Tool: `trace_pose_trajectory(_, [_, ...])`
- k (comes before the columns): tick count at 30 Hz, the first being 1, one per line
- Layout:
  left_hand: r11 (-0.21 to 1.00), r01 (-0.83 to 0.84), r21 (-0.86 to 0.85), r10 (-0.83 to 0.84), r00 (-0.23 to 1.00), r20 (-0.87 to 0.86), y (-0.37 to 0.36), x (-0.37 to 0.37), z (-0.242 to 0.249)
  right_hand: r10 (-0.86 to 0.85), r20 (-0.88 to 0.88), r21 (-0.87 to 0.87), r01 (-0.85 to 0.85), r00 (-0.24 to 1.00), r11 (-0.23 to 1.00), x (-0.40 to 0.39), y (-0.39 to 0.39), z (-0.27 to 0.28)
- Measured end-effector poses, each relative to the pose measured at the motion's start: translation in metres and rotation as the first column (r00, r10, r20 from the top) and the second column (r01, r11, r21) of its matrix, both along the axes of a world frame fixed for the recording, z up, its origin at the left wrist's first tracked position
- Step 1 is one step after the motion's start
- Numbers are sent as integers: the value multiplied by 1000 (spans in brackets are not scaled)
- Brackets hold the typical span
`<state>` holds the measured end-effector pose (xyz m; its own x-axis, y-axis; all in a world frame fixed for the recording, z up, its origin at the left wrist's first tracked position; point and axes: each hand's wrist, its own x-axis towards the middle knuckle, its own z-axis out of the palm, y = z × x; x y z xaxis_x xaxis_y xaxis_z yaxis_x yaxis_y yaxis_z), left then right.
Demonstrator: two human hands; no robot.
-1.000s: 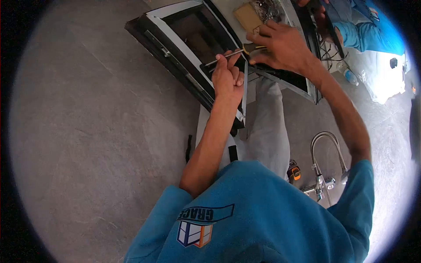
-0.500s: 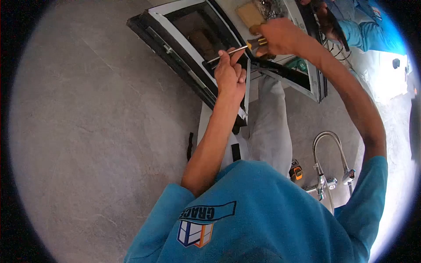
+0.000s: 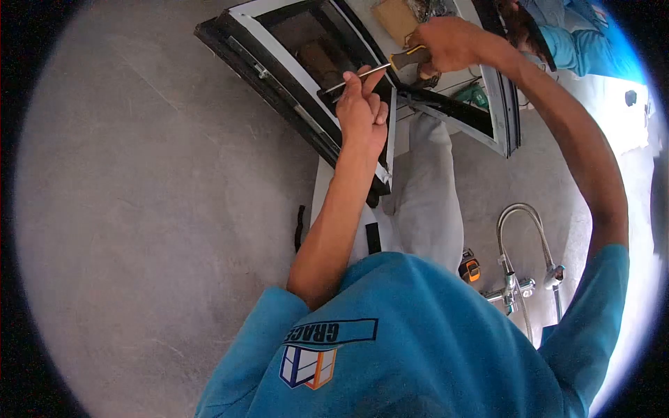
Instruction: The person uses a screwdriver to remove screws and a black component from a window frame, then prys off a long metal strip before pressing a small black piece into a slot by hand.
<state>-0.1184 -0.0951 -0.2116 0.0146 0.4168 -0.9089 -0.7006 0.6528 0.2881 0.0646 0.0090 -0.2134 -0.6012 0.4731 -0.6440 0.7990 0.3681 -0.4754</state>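
My right hand (image 3: 453,45) is wrapped around the yellow-and-dark handle of a screwdriver (image 3: 411,57). Its thin metal shaft slants down to the left, across the glass of a black-and-white framed window sash (image 3: 306,115). My left hand (image 3: 362,111) has its thumb and fingers closed around the shaft near the tip, steadying it beside the inner frame edge. What the tip touches is too small to make out. The sash stands tilted open, joined at a corner to a second frame section (image 3: 456,118) on the right.
A co-worker's blue sleeve (image 3: 589,52) shows at the top right. Brown cardboard (image 3: 396,21) and a green item (image 3: 475,96) lie past the frame. An orange-and-black tape measure (image 3: 471,268) and a chrome faucet (image 3: 512,285) are at my right. Grey tile floor (image 3: 153,195) spreads left.
The screwdriver handle has turned in my right hand, which sits slightly higher. My left hand has shifted slightly up and left along with the shaft. The view has moved a little.
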Motion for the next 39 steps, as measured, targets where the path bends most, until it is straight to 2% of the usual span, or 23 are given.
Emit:
trace_pose_trajectory(1, [1000,-14,-1,14,1000,-13,0,1,0,-26,17,-188,29,1000,982,-2,6,0])
trace_pose_trajectory(5, [999,-31,7,31,999,-28,2,1,-8,-12,44,-223,21,999,974,-4,7,-4])
trace_pose_trajectory(6, [999,-45,2,46,999,-28,2,0,-8,10,-98,213,11,995,977,1,-6,-8])
trace_pose_trajectory(7, [999,-53,-1,52,998,-30,2,0,-5,93,-219,605,60,971,794,5,-15,-11])
trace_pose_trajectory(11, [1000,-11,-16,11,999,-53,1,2,-2,256,-114,685,-111,960,720,14,-28,-20])
trace_pose_trajectory(13, [1000,9,-27,-11,998,-66,0,0,-3,81,46,490,-93,996,867,3,-28,-14])
trace_pose_trajectory(14, [1000,23,-9,-24,997,-68,1,0,-4,82,44,491,-93,996,866,0,-24,-12])
trace_pose_trajectory(16, [999,39,2,-39,997,-72,-2,-2,-4,45,64,265,-61,997,962,-3,-14,0])
trace_pose_trajectory(17, [1000,19,2,-19,998,-60,-2,-2,-4,44,67,265,-61,997,962,-1,-12,-5])
trace_pose_trajectory(19, [1000,-5,10,5,999,-44,1,-2,-3,66,42,96,-69,997,993,-3,1,-10])
trace_pose_trajectory(20, [1000,12,4,-12,998,-55,1,-2,-2,67,43,98,-71,997,993,-5,6,-12])
trace_pose_trajectory(21, [1000,31,-1,-31,997,-65,2,-2,-2,29,203,-195,12,979,981,-17,18,-1])
trace_pose_trajectory(22, [999,33,-2,-33,997,-65,1,-2,-3,39,362,-455,140,932,879,-23,26,7])
trace_pose_trajectory(26, [1000,-16,-10,16,999,-42,4,-1,-4,37,320,-650,191,947,735,-20,36,4])
trace_pose_trajectory(27, [999,-34,-20,33,998,-47,4,0,-4,-13,231,-410,110,973,905,-16,30,10])
trace_pose_trajectory(28, [999,-44,-26,42,998,-51,3,0,-5,-31,125,-127,47,992,991,-12,24,13])
trace_pose_trajectory(29, [998,-68,-1,68,997,-45,2,0,-7,-20,123,-135,36,992,990,-7,14,8])
trace_pose_trajectory(30, [996,-89,27,90,995,-35,2,1,-8,79,-94,332,-44,992,942,-1,-1,0])
trace_pose_trajectory(31, [996,-87,16,87,995,-50,2,2,-5,262,-237,730,-6,936,683,4,-13,-7])
trace_pose_trajectory(32, [996,-91,9,91,995,-49,1,2,-5,264,-238,726,-10,935,688,8,-22,-15])
trace_pose_trajectory(34, [999,-46,9,47,998,-47,-3,0,-7,193,0,642,-148,981,753,7,-30,-22])
trace_pose_trajectory(38, [1000,10,2,-10,998,-66,1,-5,-5,117,-4,494,-100,993,864,-3,-13,-10])
trace_pose_trajectory(39, [1000,8,9,-8,999,-54,0,-6,-5,111,51,365,-122,993,923,-7,-8,-4])
